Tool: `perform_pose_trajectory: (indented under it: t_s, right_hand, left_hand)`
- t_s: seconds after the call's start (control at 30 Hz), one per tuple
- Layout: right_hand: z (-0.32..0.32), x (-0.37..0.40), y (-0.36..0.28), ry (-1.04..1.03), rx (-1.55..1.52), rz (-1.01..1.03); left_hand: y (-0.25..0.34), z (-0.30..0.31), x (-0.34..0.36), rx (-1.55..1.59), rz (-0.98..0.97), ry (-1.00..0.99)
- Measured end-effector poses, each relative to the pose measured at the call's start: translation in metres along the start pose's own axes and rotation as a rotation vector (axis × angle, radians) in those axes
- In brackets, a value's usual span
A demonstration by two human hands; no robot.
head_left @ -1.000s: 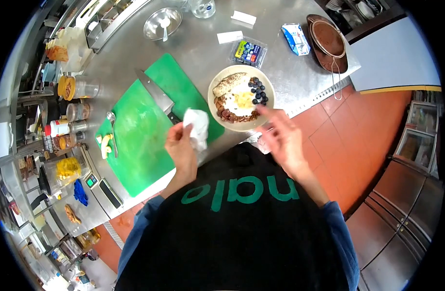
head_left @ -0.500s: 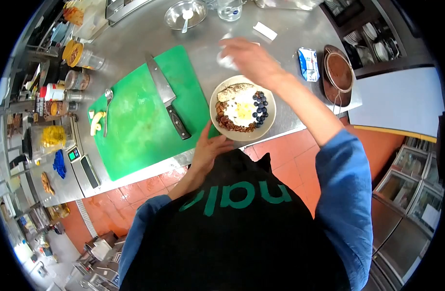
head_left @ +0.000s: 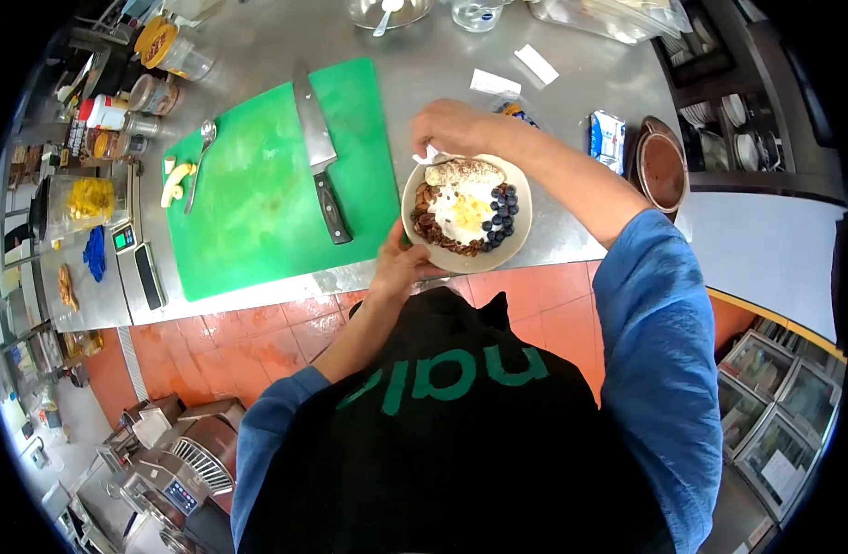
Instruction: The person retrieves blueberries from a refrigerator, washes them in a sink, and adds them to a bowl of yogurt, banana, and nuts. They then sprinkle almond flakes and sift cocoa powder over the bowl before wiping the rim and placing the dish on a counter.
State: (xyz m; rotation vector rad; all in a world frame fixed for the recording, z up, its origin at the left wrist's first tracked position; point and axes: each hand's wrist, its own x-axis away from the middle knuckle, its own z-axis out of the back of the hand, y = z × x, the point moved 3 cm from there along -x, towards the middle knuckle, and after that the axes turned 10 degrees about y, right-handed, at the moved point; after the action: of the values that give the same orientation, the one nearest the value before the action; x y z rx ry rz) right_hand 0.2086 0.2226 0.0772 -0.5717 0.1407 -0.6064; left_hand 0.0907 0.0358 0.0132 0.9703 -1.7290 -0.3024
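Note:
A cream bowl stands at the front edge of the steel counter, holding white yogurt, blueberries, granola, nuts and a speckled banana piece. My left hand grips the bowl's near-left side, thumb by the rim. Over the bowl's far-left rim, my right hand is closed on a crumpled white paper wipe, which touches or nearly touches the rim. To the left, a chef's knife lies on a green cutting board. A spoon and a banana end rest near the board's left edge.
Past my right arm are a blue-and-white packet and a brown-filled sieve. White paper slips and a metal bowl lie farther back. Jars, a scale and a phone line the left.
My right hand has come down toward me with the wipe, from behind the bowl to its far-left rim. My left hand stays at the bowl. The camera view has shifted slightly.

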Motion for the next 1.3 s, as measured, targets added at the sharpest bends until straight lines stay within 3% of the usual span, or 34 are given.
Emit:
perform_pose_trajectory:
  t_s: [0.1, 0.23, 0.3, 0.5, 0.6, 0.77, 0.8, 0.87, 0.93, 1.0, 1.07, 1.17, 1.23, 1.3]
  right_hand:
    - [0.009, 0.031, -0.006, 0.168, 0.046, -0.063]
    - [0.016, 0.063, -0.009, 0.22, 0.082, -0.134]
    - [0.024, 0.077, -0.021, 0.307, -0.133, -0.379]
    - [0.007, 0.108, -0.014, 0.376, 0.035, -0.328]
    - [0.02, 0.115, -0.062, 0.389, 0.027, -0.332]
    - [-0.002, 0.14, -0.087, 0.329, -0.05, -0.415]
    - [-0.027, 0.157, -0.061, 0.319, -0.048, -0.412]
    - [-0.082, 0.196, 0.005, 0.22, -0.419, -0.611]
    - [-0.048, 0.185, 0.006, 0.178, -0.434, -0.56]
    - [-0.024, 0.157, 0.039, 0.37, -0.419, -0.488]
    - [0.031, 0.083, -0.013, 0.347, -0.1, -0.375]
    - [0.006, 0.011, 0.013, 0.458, 0.093, -0.263]
    - [-0.01, -0.018, 0.017, 0.792, 0.268, -0.316]
    - [-0.05, -0.01, 0.012, 0.728, 0.213, -0.341]
  left_hand:
    - [0.001, 0.006, 0.004, -0.091, -0.026, -0.001]
    - [0.018, 0.009, 0.029, -0.084, 0.024, 0.026]
    - [0.024, 0.015, 0.035, -0.089, 0.015, 0.027]
    - [0.044, 0.027, 0.054, -0.148, -0.015, 0.024]
    - [0.05, 0.033, 0.065, -0.189, -0.033, 0.043]
    - [0.047, 0.05, 0.073, -0.15, -0.073, 0.039]
    - [0.048, 0.057, 0.075, -0.133, -0.067, 0.047]
    - [0.05, 0.074, 0.08, -0.064, -0.076, 0.064]
    - [0.051, 0.099, 0.091, -0.005, -0.135, 0.128]
    - [0.061, 0.113, 0.116, 0.004, -0.155, 0.232]
    - [0.054, 0.138, 0.134, 0.063, -0.225, 0.272]
    - [0.041, 0.144, 0.179, 0.189, -0.319, 0.407]
    - [0.024, 0.142, 0.207, 0.272, -0.354, 0.563]
    - [-0.001, 0.147, 0.234, 0.393, -0.382, 0.659]
